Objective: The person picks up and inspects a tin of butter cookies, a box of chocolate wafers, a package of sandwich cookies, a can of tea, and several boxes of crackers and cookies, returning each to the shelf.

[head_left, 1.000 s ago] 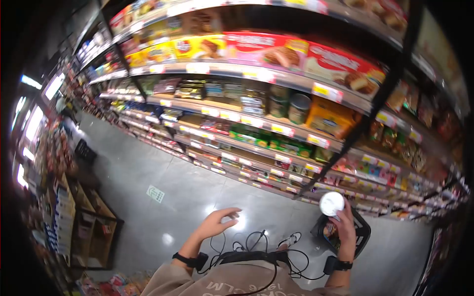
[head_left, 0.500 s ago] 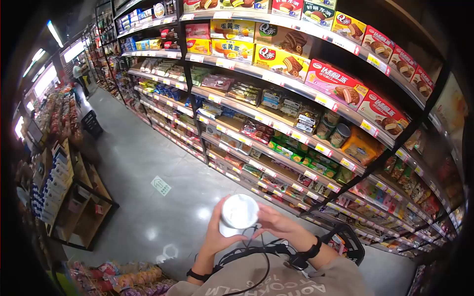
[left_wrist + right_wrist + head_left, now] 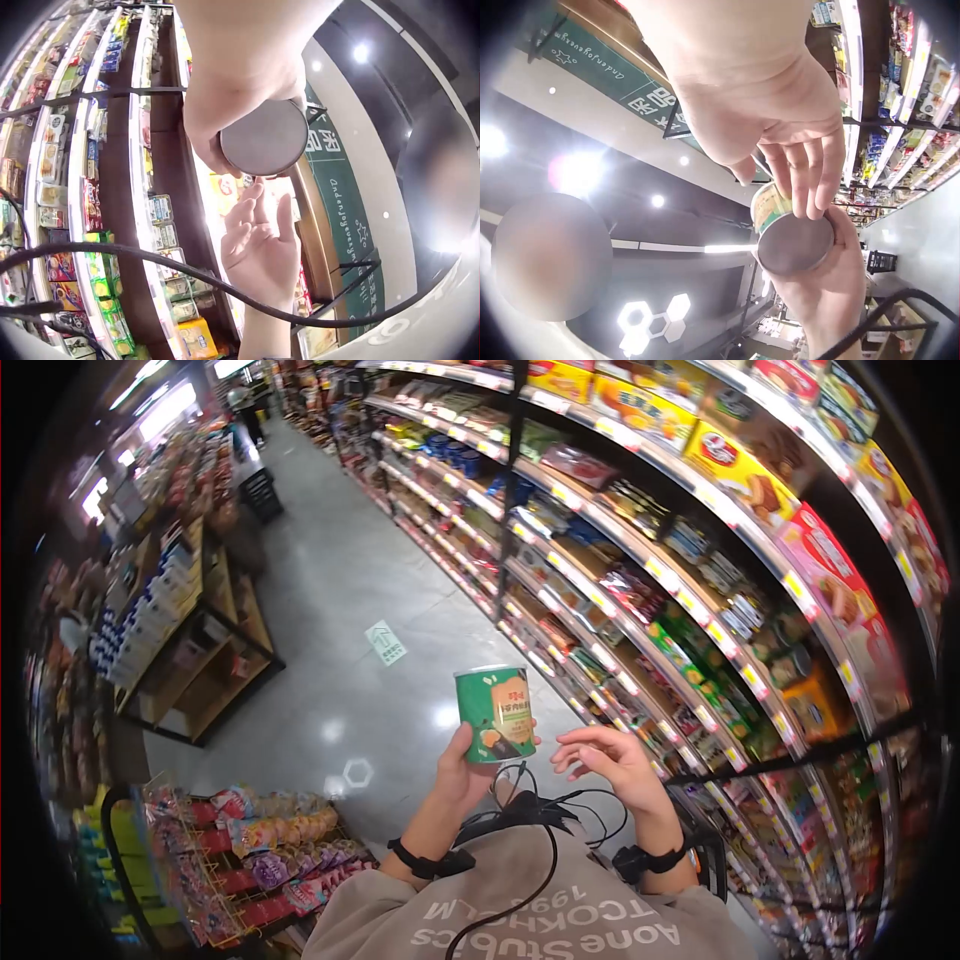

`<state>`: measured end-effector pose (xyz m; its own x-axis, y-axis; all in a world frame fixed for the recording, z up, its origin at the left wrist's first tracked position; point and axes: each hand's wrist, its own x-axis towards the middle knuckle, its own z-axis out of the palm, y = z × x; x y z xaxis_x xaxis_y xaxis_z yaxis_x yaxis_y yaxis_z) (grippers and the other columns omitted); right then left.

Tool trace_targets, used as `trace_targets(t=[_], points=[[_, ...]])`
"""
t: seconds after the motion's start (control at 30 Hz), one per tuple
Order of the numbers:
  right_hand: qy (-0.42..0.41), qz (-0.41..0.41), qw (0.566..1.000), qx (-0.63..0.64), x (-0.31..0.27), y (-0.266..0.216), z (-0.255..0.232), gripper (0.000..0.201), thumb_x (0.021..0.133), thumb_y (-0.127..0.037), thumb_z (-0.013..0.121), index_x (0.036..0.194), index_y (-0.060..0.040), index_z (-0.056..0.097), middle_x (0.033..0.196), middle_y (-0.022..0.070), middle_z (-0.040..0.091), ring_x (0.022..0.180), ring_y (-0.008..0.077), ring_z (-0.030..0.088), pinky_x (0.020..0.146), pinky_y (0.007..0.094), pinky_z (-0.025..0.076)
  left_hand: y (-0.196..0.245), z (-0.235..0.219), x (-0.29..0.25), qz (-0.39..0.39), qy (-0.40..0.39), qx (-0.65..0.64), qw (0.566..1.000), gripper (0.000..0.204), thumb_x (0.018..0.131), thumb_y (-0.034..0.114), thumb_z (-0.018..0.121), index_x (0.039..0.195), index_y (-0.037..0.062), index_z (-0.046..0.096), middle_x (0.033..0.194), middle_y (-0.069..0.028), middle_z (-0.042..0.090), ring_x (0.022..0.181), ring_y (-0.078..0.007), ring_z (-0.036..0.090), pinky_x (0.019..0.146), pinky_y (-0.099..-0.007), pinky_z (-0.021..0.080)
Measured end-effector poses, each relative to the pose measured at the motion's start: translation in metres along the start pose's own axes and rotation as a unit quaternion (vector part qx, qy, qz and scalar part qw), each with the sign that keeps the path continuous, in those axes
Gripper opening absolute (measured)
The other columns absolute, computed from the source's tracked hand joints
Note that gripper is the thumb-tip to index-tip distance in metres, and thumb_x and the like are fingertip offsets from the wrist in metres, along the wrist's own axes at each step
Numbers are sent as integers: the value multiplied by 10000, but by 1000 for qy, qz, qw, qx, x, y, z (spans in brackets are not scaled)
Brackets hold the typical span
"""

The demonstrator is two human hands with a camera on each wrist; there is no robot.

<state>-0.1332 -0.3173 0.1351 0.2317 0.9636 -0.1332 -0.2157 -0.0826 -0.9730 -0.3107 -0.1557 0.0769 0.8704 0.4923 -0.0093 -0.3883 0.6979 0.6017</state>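
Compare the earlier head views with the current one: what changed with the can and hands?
The green can moved leftward from the person's right to centre front, and tipped, showing its printed label instead of its white end. The left hand took hold; the right hand let go. The floor arrow sign stayed put.

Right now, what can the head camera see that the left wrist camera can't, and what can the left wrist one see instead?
Only the head view shows the arrow sign on the floor and the green side of the can. Only the left wrist view shows the can's flat grey end and a green banner with a star. Both show the left hand gripping the can, the right hand and stocked shelves.
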Motion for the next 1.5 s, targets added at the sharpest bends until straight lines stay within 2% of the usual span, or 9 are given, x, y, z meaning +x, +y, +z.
trace_targets(t=[0.2,0.3,0.4,0.53,0.67,0.8,1.03,1.17,1.5], points=[[-50,-8,999,0,68,17,-9,463,962,-218,678,1341,19,556,1197,136,672,1017,215,686,828,327,557,25,-44,17,22,52,-21,998,777,926,425,640,1478,-39,349,1390,-221,547,1272,-352,568,1108,-491,423],[-88,-1,996,31,116,13,-4,538,932,-68,685,1426,14,485,1350,118,572,1155,171,607,909,298,525,41,-50,37,17,49,63,997,805,908,404,658,1497,-29,321,1418,-201,523,1291,-317,552,1118,-440,417],[-89,-30,995,-22,150,12,6,629,934,-191,727,1447,36,442,1394,130,538,1237,206,565,941,338,525,59,-58,47,17,37,99,994,828,907,393,660,1520,-11,277,1439,-170,488,1302,-271,525,1121,-393,400],[-149,9,984,101,182,15,10,788,861,-316,809,1453,30,420,1377,109,557,1246,181,554,982,334,505,65,-59,58,62,53,198,977,865,909,418,660,1535,7,226,1431,-126,450,1293,-214,491,1103,-360,388],[-188,59,960,201,197,28,5,897,859,-417,786,1502,15,332,1463,115,477,1341,215,470,1113,361,380,87,-47,62,44,30,274,960,770,982,337,640,1534,15,210,1371,-112,480,1218,-177,523,1008,-313,437],[-164,69,964,195,208,19,16,877,858,-402,777,1492,22,344,1415,131,513,1309,210,496,1093,343,388,87,-63,56,-19,59,331,941,710,1009,320,617,1560,45,263,1147,-73,638,1025,-117,620,826,-268,496],[-95,40,987,122,192,13,54,734,851,-203,770,1447,8,398,1328,116,567,1241,199,541,1065,327,402,94,-55,15,-73,149,441,882,747,1012,400,581,1612,172,199,842,-106,710,780,-160,672,728,-302,513],[-70,48,990,112,161,21,60,726,835,-138,773,1444,-3,400,1320,105,564,1231,197,544,1056,325,410,90,-41,-11,-100,117,438,886,793,970,325,652,1604,150,209,1112,-157,709,915,-225,685,841,-361,531],[-18,46,995,88,72,35,54,763,857,-183,782,1479,-13,372,1340,99,561,1234,200,548,1043,339,433,36,-16,-42,-51,49,505,860,1049,812,401,815,1581,88,174,1154,-228,686,1034,-350,668,922,-405,497]])
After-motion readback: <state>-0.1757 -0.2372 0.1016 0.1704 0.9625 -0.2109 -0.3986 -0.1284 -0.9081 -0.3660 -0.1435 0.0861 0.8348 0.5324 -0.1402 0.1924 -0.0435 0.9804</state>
